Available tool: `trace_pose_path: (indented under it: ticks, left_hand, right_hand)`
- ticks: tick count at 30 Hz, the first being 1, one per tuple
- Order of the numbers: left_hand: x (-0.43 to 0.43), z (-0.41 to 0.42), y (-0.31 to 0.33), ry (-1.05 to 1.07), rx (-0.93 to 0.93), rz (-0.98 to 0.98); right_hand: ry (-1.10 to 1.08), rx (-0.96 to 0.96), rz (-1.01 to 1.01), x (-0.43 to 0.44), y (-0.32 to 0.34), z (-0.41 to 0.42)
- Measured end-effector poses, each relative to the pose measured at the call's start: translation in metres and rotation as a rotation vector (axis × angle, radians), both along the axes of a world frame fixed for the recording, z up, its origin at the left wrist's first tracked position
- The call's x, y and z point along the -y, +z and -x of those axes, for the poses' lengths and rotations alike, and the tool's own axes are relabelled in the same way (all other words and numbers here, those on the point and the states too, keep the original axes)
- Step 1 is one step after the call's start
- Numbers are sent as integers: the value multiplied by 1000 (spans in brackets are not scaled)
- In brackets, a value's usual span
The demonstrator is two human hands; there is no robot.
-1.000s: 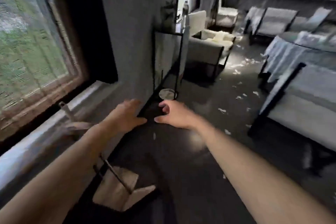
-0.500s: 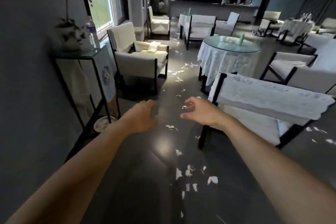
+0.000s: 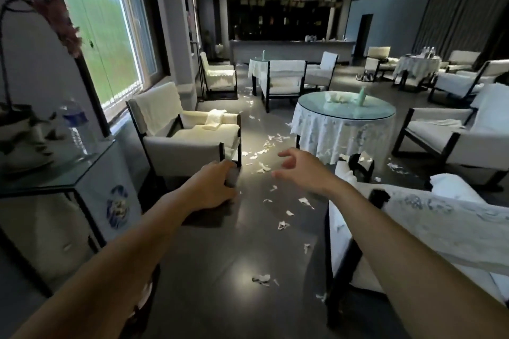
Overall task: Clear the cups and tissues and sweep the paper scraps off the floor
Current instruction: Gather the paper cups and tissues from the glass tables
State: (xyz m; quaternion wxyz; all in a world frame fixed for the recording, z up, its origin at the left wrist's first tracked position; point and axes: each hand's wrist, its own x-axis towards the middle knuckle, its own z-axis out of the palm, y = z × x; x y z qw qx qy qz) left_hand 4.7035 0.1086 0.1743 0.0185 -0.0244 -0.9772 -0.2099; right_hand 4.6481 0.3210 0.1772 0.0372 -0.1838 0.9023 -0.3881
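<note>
Left hand [image 3: 212,187] and right hand [image 3: 300,170] are extended in front of the round table [image 3: 311,104]; the left fingers are loosely curled, the right fingers are spread, and neither holds anything. Paper scraps [image 3: 263,168] lie on the floor left of the round table; crumpled tissues [image 3: 336,97] rest on its top beside a green bottle [image 3: 361,96]

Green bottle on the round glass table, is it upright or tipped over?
Upright. The green bottle stands on its base on the round table, neck pointing up.
</note>
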Motion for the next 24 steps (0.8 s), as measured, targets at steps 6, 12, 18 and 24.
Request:
trace_pose_path:
  ticks: [6, 12, 18, 24]
  left_hand:
    - [14, 188, 16, -139, -20, -54]
    - [12, 382, -14, -241, -2, -27]
    - [15, 593, -3, -309, -1, -17]
    - [38, 767, 12, -320, -34, -132]
  right_hand:
    - [-110, 0, -34, 16, 11, 157]
    - [-260, 35, -39, -4, -20, 330]
    - [-309, 36, -42, 3, -16, 527]
    - [-300, 61, -14, 31, -2, 694]
